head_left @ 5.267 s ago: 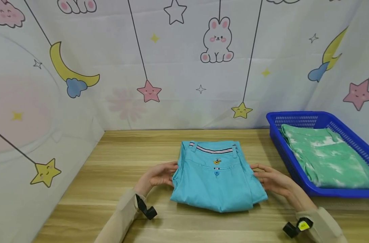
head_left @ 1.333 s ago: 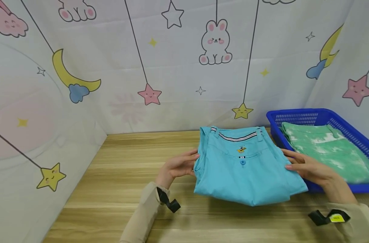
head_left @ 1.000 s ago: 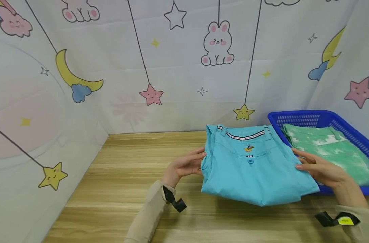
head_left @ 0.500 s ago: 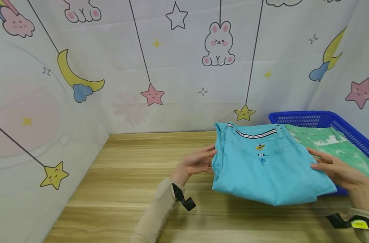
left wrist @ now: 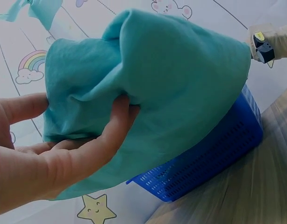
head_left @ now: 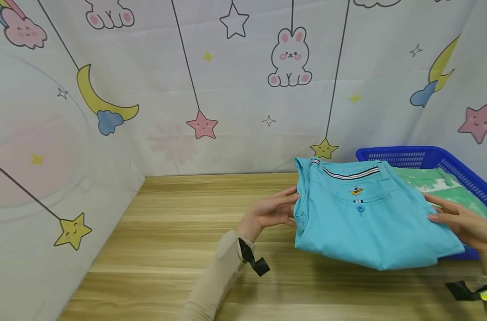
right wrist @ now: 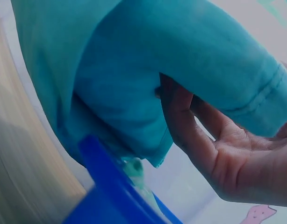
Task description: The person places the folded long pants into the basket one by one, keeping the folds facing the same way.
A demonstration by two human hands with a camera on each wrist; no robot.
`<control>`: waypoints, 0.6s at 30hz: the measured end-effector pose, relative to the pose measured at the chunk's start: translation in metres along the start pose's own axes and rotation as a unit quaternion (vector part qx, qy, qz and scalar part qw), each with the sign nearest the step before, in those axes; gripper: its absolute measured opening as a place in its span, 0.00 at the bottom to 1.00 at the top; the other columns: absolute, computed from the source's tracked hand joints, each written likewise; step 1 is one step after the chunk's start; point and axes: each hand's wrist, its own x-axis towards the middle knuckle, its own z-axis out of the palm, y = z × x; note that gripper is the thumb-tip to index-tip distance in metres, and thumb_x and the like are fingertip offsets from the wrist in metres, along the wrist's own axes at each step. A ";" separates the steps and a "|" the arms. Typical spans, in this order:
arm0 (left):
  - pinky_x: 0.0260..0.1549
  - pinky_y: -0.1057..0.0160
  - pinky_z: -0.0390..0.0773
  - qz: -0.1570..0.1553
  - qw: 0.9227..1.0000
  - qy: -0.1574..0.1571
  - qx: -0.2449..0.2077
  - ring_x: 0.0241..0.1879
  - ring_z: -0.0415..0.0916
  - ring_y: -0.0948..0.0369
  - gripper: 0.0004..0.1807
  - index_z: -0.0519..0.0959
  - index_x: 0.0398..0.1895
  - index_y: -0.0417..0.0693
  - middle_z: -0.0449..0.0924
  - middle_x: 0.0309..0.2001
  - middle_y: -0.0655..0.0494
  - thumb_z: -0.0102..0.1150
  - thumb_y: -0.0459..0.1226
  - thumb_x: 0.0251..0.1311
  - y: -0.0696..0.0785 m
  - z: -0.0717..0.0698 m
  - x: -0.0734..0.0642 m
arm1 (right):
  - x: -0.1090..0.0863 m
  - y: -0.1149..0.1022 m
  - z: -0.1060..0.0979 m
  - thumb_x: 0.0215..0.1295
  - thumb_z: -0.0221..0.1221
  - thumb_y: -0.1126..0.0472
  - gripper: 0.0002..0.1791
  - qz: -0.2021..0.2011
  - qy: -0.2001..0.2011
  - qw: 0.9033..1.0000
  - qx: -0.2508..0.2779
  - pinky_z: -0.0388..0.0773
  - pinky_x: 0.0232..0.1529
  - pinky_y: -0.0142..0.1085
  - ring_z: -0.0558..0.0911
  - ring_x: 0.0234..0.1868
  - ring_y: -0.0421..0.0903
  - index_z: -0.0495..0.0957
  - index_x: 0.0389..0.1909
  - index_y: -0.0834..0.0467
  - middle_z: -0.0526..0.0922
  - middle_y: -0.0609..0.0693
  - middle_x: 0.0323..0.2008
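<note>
Folded light-blue pants [head_left: 367, 223], with a striped inner waistband, a small embroidered emblem and a blue button, hang above the table between both hands. My left hand [head_left: 273, 211] grips their left side; the left wrist view shows fingers under the cloth and the thumb at its edge. On the other side my right hand [head_left: 468, 223] holds the folded edge, thumb on top. From below, in the right wrist view, its fingers [right wrist: 181, 112] press up into the cloth. The pants' right part overlaps the blue basket [head_left: 391, 154] and hides some of the green tie-dye garment [head_left: 464, 196] inside it.
The wooden table [head_left: 179, 232] stretches out to the left of the pants. A white curtain [head_left: 235, 89] printed with bunnies, stars and moons stands behind and at both sides. In the right wrist view, the basket's rim [right wrist: 120, 182] is close below the pants.
The pants were on the table between both hands earlier. Both hands have lifted them and moved them right, partly in front of the basket, and they keep shifting right.
</note>
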 end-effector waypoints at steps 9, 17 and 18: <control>0.57 0.32 0.46 0.009 1.000 -0.013 -0.007 0.65 0.44 0.35 0.27 0.41 0.70 0.60 0.40 0.71 0.51 0.25 0.35 0.69 -0.003 0.011 0.015 | -0.002 0.010 -0.025 0.70 0.35 0.65 0.36 -0.011 -0.023 0.999 -0.029 0.77 0.40 0.40 0.61 0.56 0.19 0.25 0.66 0.38 0.46 0.23 0.59; 0.57 0.32 0.46 0.010 1.000 -0.018 -0.007 0.65 0.44 0.36 0.27 0.41 0.70 0.62 0.40 0.71 0.52 0.25 0.36 0.70 -0.003 0.019 0.022 | -0.003 0.013 -0.029 0.70 0.38 0.61 0.38 0.041 0.003 0.998 -0.048 0.76 0.39 0.36 0.27 0.69 0.49 0.20 0.65 0.42 0.15 0.34 0.64; 0.57 0.32 0.46 0.011 1.000 -0.019 -0.005 0.64 0.46 0.37 0.27 0.41 0.70 0.62 0.40 0.71 0.53 0.25 0.36 0.70 -0.002 0.020 0.023 | -0.003 0.012 -0.030 0.70 0.38 0.61 0.38 0.049 0.005 0.998 -0.044 0.76 0.40 0.37 0.20 0.64 0.58 0.19 0.65 0.44 0.10 0.42 0.63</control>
